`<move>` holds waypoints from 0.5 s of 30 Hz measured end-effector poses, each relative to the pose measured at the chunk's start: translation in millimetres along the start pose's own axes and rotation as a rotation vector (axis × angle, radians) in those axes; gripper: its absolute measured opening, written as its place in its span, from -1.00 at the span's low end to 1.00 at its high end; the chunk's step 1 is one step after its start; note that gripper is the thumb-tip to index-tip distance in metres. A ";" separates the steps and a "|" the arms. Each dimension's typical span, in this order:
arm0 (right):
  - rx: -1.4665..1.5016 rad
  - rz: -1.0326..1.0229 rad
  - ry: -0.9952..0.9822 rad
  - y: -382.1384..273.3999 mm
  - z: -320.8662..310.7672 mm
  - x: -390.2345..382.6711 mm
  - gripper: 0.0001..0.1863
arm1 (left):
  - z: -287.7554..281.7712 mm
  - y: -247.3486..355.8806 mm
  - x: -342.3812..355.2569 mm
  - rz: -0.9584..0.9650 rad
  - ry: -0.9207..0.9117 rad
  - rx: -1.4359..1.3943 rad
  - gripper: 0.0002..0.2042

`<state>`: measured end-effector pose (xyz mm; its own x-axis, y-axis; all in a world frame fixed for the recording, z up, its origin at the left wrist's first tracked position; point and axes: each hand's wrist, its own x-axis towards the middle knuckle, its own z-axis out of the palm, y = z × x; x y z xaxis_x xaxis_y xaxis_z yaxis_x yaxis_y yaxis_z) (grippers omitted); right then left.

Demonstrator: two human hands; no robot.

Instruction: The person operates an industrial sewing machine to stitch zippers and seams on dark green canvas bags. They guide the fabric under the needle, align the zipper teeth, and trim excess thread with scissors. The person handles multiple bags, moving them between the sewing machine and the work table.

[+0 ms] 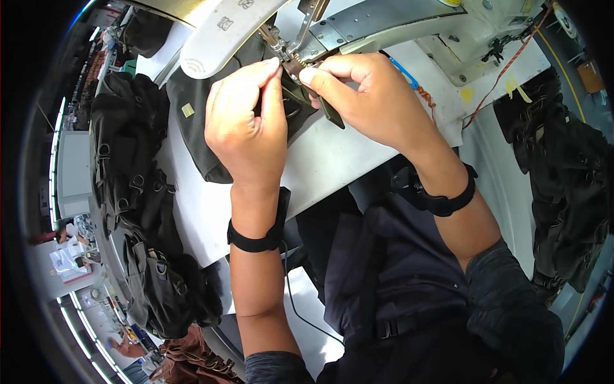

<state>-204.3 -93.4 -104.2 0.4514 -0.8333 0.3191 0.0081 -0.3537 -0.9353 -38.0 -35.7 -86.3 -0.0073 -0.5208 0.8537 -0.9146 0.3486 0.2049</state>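
Note:
Both my hands are up at the needle area of a sewing machine [220, 38]. My left hand [246, 121] is closed in a pinch, thumb and forefinger tips together just left of the presser foot [294, 66]; what lies between them is too small to make out. On the other side, my right hand [377, 96] is closed on a dark fabric strap [332, 115], its thumb close to the foot. A dark olive fabric piece [199, 137] with a small pale-yellow tag [187, 110] spreads across the table under and left of my left hand.
Dark bags with metal rings [125, 173] are heaped along the left side. More dark bags [566, 185] hang at the right. A blue tool [404, 72] and twisted reddish cord [425, 96] lie beyond my right wrist. The white tabletop [320, 166] ends near my body.

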 end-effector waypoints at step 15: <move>-0.650 -0.764 0.307 11.4 -10.4 -6.5 -0.63 | -120.3 62.6 -11.0 0.143 -0.735 0.624 -0.71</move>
<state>-216.4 -96.4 -115.3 0.2814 -0.3320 0.9003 -0.3264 -0.9154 -0.2355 -46.5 85.6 -25.3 -0.1917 -0.9358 0.2957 -0.9337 0.0811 -0.3487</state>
